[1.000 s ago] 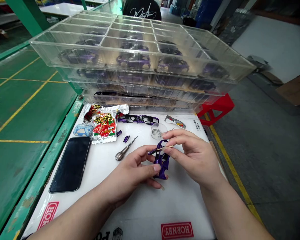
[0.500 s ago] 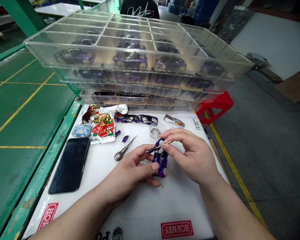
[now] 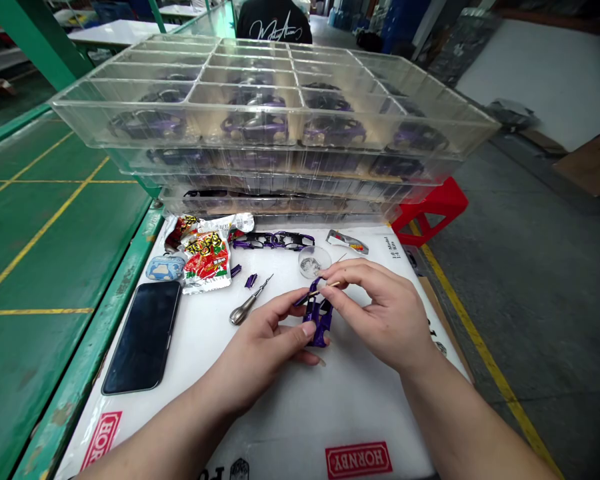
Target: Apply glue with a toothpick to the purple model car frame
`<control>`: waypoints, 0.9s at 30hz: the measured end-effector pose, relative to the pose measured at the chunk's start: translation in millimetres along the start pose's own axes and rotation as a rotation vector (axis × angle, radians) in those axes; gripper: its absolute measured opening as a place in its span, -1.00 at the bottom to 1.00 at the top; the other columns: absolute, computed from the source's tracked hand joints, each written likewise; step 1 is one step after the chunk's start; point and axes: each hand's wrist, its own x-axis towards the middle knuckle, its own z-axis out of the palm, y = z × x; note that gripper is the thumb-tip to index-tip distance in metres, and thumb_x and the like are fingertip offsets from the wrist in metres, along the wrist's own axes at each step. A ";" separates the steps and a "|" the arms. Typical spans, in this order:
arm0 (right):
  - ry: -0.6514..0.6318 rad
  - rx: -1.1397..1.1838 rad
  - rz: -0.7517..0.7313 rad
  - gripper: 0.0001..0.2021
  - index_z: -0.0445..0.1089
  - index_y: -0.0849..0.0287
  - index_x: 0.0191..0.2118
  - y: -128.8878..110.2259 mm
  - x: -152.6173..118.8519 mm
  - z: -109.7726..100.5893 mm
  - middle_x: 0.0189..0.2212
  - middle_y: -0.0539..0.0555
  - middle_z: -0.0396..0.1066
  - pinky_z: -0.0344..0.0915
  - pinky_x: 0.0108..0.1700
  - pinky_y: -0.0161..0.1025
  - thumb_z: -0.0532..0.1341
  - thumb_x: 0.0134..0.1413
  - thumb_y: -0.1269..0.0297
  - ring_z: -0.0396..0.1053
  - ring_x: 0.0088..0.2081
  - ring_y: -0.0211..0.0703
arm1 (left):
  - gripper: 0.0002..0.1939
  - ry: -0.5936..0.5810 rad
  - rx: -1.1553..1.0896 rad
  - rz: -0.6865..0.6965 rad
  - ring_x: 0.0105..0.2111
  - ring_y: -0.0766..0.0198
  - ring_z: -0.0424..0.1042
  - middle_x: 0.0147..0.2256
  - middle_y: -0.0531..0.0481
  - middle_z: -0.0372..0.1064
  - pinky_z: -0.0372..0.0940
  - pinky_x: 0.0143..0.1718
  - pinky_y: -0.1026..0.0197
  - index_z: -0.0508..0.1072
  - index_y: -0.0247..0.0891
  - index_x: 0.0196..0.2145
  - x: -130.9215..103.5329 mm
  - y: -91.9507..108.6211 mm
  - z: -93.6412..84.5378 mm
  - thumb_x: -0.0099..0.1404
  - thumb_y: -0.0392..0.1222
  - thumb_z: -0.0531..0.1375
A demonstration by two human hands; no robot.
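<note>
My left hand (image 3: 275, 333) is closed around a purple model car body shell (image 3: 319, 323), thumb on its near end. Pinched between the thumb and fingers of my right hand (image 3: 380, 307) is a thin wooden stick (image 3: 334, 285), its tip at the far part of the shell. Just beyond the hands stands a small round clear dish (image 3: 315, 262) with small bits inside. To the left lie a metal-handled screwdriver-like tool (image 3: 251, 301) and a small purple part (image 3: 251, 280). Two more purple shells (image 3: 273, 240) rest farther back. My fingers hide some of the held shell.
Stacked clear compartment trays (image 3: 275, 127) with purple shells rise at the back. A phone (image 3: 143, 337), a blue patterned case (image 3: 165, 268) and a snack packet (image 3: 207, 260) lie left. A glue tube (image 3: 347, 241) lies back right, near a red stool (image 3: 433, 210). A person (image 3: 274, 20) is beyond.
The camera view has shifted slightly. Both hands keep their grip on the shell and the stick, with only a slight change in the shell's position.
</note>
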 end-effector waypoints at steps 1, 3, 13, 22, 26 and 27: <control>0.003 -0.002 -0.001 -0.91 0.61 0.02 -0.16 0.0 0.1 0.2 -0.12 0.06 0.71 0.61 0.09 -0.08 0.41 0.44 0.38 0.68 -0.03 -0.01 | -0.49 -0.002 0.010 0.000 -0.09 0.07 0.68 0.06 -0.10 0.52 0.66 -0.16 0.11 0.66 0.00 0.30 0.1 0.1 -0.2 0.44 -0.05 0.51; 0.008 -0.006 -0.009 -0.91 0.61 0.03 -0.15 0.1 0.2 0.6 -0.11 0.07 0.71 0.61 0.09 -0.08 0.41 0.44 0.39 0.68 -0.03 0.00 | -0.47 -0.009 0.033 -0.007 -0.05 0.04 0.68 0.07 -0.11 0.55 0.66 -0.14 0.10 0.64 0.01 0.34 0.5 -0.4 -0.6 0.47 -0.02 0.49; 0.019 -0.028 -0.045 -0.88 0.59 0.04 -0.13 0.2 0.3 2.7 -0.10 0.09 0.70 0.60 0.08 -0.11 0.40 0.44 0.44 0.67 -0.02 -0.03 | -0.39 0.074 0.062 -0.020 0.00 0.00 0.66 0.11 -0.20 0.64 0.68 -0.08 0.03 0.56 -0.09 0.44 0.2 -4.4 2.5 0.54 0.10 0.41; 0.027 -0.013 -0.083 -0.87 0.60 0.07 -0.09 0.3 -0.9 5.4 -0.08 0.10 0.70 0.62 0.09 -0.13 0.40 0.42 0.48 0.68 -0.02 -0.05 | -0.62 0.067 -0.268 -0.226 -0.07 -0.04 0.74 0.05 -0.29 0.65 0.69 -0.16 0.08 0.67 -0.24 0.25 3.3 6.9 4.4 0.59 -0.06 0.32; 0.031 0.010 -0.100 -0.86 0.59 0.07 -0.08 2.0 -1.5 6.5 -0.10 0.09 0.69 0.62 0.07 -0.14 0.41 0.42 0.48 0.68 -0.03 -0.07 | -0.64 0.067 -0.274 -0.236 -0.06 -0.05 0.74 0.01 -0.32 0.67 0.70 -0.11 0.04 0.66 -0.29 0.21 3.5 6.8 0.7 0.57 -0.11 0.35; 0.031 0.015 -0.102 -0.87 0.59 0.08 -0.09 2.2 -1.5 6.6 -0.10 0.09 0.69 0.62 0.07 -0.15 0.42 0.41 0.48 0.68 -0.03 -0.08 | -0.65 0.065 -0.276 -0.235 -0.05 -0.04 0.74 0.00 -0.33 0.68 0.69 -0.10 0.04 0.65 -0.30 0.21 3.5 6.8 -0.2 0.57 -0.12 0.35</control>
